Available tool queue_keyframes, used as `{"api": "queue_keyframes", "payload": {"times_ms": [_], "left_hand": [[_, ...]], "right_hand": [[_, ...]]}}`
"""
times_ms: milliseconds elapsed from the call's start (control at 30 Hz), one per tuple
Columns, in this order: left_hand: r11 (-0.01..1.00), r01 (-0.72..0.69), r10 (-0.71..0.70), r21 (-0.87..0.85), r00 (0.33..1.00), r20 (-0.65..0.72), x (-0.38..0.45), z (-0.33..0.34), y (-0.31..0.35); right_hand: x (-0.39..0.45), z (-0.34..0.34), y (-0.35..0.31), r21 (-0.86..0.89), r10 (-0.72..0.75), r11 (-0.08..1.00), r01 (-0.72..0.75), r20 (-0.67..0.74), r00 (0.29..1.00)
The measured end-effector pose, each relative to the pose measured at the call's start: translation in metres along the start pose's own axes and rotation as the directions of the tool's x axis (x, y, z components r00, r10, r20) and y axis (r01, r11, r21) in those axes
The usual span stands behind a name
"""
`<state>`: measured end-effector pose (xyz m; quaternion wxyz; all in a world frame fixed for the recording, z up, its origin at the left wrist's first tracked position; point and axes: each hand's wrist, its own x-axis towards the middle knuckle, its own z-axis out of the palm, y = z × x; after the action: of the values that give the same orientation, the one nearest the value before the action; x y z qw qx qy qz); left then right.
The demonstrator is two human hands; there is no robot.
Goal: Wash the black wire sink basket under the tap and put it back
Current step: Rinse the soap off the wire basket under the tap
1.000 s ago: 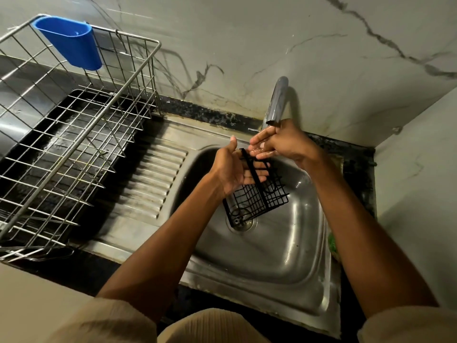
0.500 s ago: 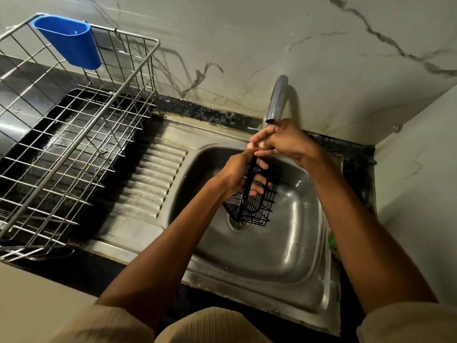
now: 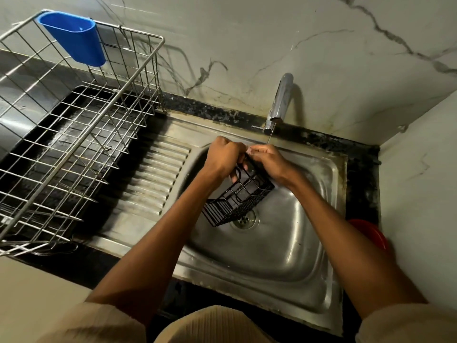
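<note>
Under the tap [image 3: 279, 101], my 2 hands, left hand [image 3: 223, 158] and right hand [image 3: 268, 162], curl round the basket [image 3: 238, 200] rim; its long axis hangs toward me.

Two hands [image 3: 223, 158], one black basket [image 3: 238, 200], one tap [image 3: 280, 101], one dish rack [image 3: 74, 134], one blue cup [image 3: 74, 38].

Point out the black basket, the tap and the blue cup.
black basket [image 3: 232, 206]: head view, on its wire side wall.
tap [image 3: 280, 100]: head view, on the spout's middle.
blue cup [image 3: 79, 43]: head view, on its front face.
</note>
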<state>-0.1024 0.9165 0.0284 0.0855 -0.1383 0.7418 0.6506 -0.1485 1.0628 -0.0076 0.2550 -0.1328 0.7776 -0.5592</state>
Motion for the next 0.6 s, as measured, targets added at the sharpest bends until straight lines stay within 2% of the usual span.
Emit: {"api": "queue_keyframes", "payload": {"times_ms": [133, 233, 333, 467, 533, 600], "left_hand": [[0.999, -0.045, 0.045, -0.026, 0.999, 0.004, 0.006, -0.021, 0.003], [0.991, -0.072, 0.073, -0.112, 0.997, 0.002, 0.012, -0.044, -0.004], [0.983, -0.019, 0.012, -0.182, 0.999, -0.039, 0.025, -0.057, -0.022], [0.989, 0.092, -0.092, 0.119, 0.996, -0.002, 0.028, -0.061, -0.036], [0.952, 0.154, -0.171, 0.264, 0.984, 0.044, 0.029, -0.062, -0.042], [0.872, 0.137, -0.171, 0.469, 0.985, 0.03, 0.033, -0.055, -0.047]], "right_hand": [[0.011, -0.012, 0.029, -0.164, 0.079, 0.981, -0.102, -0.143, 0.987], [0.006, -0.034, 0.04, -0.269, 0.116, 0.945, -0.185, -0.253, 0.96], [0.007, -0.045, 0.036, -0.373, 0.126, 0.901, -0.223, -0.266, 0.956], [0.013, -0.046, 0.027, -0.554, 0.075, 0.803, -0.219, -0.271, 0.96], [0.015, -0.048, 0.022, -0.626, 0.06, 0.751, -0.212, -0.255, 0.965], [0.019, -0.046, 0.012, -0.714, 0.049, 0.669, -0.204, -0.232, 0.972]]}}
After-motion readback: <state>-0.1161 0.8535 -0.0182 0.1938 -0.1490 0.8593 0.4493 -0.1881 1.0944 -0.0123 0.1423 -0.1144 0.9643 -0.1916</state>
